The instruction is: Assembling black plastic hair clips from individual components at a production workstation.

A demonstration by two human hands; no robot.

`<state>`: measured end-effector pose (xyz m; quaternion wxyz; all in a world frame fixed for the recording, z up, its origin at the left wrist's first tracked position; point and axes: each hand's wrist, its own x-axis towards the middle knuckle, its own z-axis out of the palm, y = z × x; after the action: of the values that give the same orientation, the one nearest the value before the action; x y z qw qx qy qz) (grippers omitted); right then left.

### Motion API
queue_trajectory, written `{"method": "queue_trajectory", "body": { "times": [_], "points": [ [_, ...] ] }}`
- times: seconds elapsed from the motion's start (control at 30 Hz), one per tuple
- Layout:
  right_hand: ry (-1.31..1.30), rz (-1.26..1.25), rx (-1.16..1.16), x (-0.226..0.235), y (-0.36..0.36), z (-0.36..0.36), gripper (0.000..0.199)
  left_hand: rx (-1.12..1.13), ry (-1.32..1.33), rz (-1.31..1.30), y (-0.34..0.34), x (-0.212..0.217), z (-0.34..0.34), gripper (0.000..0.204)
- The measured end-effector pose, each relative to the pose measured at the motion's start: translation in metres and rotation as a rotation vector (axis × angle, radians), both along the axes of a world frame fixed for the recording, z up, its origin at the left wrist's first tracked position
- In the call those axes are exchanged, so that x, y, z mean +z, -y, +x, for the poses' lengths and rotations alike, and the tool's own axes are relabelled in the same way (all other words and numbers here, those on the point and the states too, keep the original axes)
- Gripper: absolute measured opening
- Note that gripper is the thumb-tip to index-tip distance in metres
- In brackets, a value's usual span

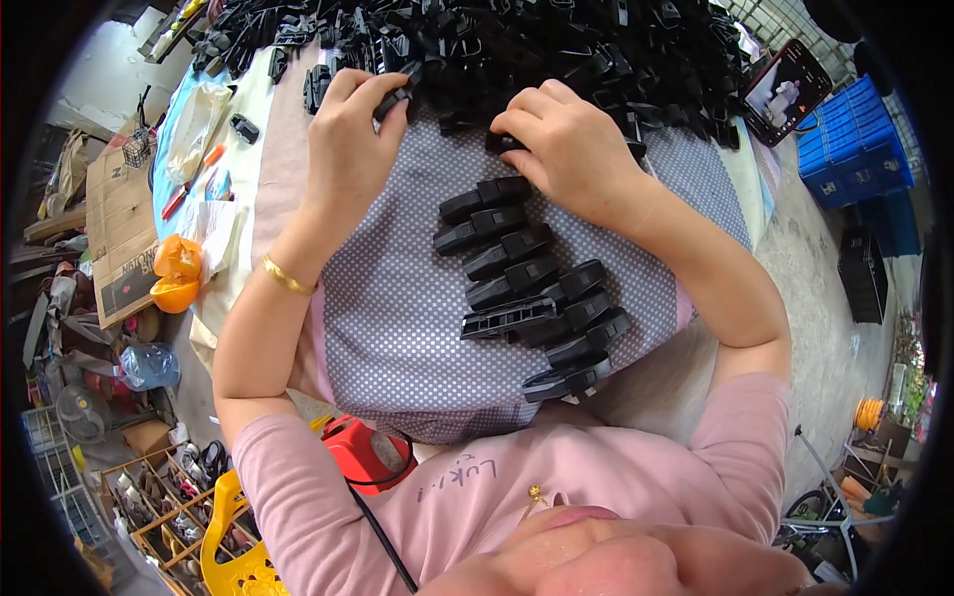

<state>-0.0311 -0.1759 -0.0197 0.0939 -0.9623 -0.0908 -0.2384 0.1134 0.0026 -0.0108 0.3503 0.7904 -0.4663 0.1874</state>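
Observation:
At the front edge of a big heap of black plastic parts (566, 50), both my hands are at work. My left hand (350, 134), with a gold bangle on its wrist, pinches a small black plastic piece (396, 99) between thumb and fingers. To its right, my right hand (568, 144) is closed on another black plastic piece (502, 143), partly hidden under the fingers. Between my forearms, a slanting double row of similar black parts (507, 268) lies on the grey patterned cloth (388, 328). The exact kind of these parts cannot be made out.
Left on the table are an orange plastic container (177, 273), a red-handled tool (176, 202) and one stray black part (243, 127). A phone (785, 94) stands at the far right, beside a blue crate (855, 144). Cardboard (124, 223) leans at left.

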Motion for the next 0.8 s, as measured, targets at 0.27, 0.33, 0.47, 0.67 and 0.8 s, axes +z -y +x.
{"method": "queue_trajectory", "body": {
  "times": [0.27,0.33,0.47,0.67,0.8],
  "points": [
    [0.072,0.245,0.137,-0.001,-0.007,-0.006,0.023,-0.07,-0.148,0.295,-0.022,0.011,-0.058,0.025],
    [0.015,0.228,0.193,-0.003,-0.008,-0.006,0.022,-0.152,-0.339,0.33,-0.021,0.02,-0.059,0.028],
    [-0.086,0.263,0.324,0.001,-0.003,-0.009,0.02,-0.189,-0.713,0.429,-0.026,0.022,-0.034,0.031],
    [-0.329,0.382,0.385,0.013,-0.01,-0.016,0.019,-0.304,-0.13,0.384,-0.033,0.011,-0.02,0.033],
    [-0.372,0.79,0.162,0.017,-0.01,-0.013,0.024,-0.26,-0.169,0.375,-0.021,0.004,-0.029,0.028]
  ]
}}
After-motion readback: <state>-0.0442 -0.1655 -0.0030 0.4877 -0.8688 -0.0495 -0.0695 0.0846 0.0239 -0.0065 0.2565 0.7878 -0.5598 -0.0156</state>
